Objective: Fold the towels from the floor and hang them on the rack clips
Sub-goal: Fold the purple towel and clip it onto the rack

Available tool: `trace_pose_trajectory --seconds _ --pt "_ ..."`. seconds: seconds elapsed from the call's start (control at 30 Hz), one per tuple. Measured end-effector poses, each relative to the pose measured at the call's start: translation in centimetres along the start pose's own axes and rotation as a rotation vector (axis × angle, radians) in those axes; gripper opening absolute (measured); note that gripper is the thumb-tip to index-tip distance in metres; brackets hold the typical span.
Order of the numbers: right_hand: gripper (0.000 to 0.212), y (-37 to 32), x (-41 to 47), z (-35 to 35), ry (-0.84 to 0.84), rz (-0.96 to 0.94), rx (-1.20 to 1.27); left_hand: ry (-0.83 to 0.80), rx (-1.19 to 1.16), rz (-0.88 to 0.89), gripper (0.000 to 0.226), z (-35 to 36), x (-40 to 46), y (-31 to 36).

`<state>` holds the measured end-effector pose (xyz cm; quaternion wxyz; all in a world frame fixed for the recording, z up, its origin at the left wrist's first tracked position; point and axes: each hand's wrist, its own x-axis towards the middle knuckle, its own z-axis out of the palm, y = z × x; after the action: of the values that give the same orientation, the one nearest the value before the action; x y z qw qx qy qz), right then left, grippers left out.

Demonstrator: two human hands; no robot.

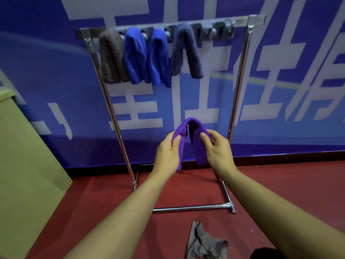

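At the far left stands a flat tan cardboard panel (28, 156), leaning near a blue banner with large white characters (280, 90) that covers the wall behind everything. In front of the banner is a shiny metal towel rack (119, 135) with two upright poles, a base bar on the dark red floor (93, 193), and a top rail fitted with a row of grey clips (209, 30). Four folded towels hang from the clips, left to right: a brown fuzzy towel (111, 57), a bright blue towel (135, 55), a second bright blue towel (160, 58) touching the first, and a slate grey-blue towel (186, 51) draped in an upside-down V. The clips to the right of it hold nothing.

Lower, in the middle, two bare forearms reach forward. The left hand (167, 152) pinches one side of a purple folded towel (194, 135) between thumb and curled fingers; the right hand (218, 148) pinches the other side the same way. The purple towel arches over between the hands, held in the air well below the top rail, its ends hanging down.

On the floor near the bottom edge lies a crumpled grey towel (203, 242).
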<state>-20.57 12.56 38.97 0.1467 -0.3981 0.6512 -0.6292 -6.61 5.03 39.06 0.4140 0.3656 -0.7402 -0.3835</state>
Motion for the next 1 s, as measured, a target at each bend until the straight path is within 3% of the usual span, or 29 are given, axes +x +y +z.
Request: trace_pose_trajectory --seconds 0.47,0.8,1.0 --pt "0.024 -13.5 12.4 -6.5 0.250 -0.296 0.016 0.157 -0.116 0.169 0.032 4.4 10.9 17.4" --pt "0.026 -16.9 21.3 -6.4 0.317 -0.331 0.023 0.278 -0.063 0.215 0.032 3.9 19.9 21.3" --pt "0.025 -15.5 24.5 -5.2 0.269 -0.354 -0.039 0.349 -0.078 0.214 0.035 4.9 22.8 20.8"
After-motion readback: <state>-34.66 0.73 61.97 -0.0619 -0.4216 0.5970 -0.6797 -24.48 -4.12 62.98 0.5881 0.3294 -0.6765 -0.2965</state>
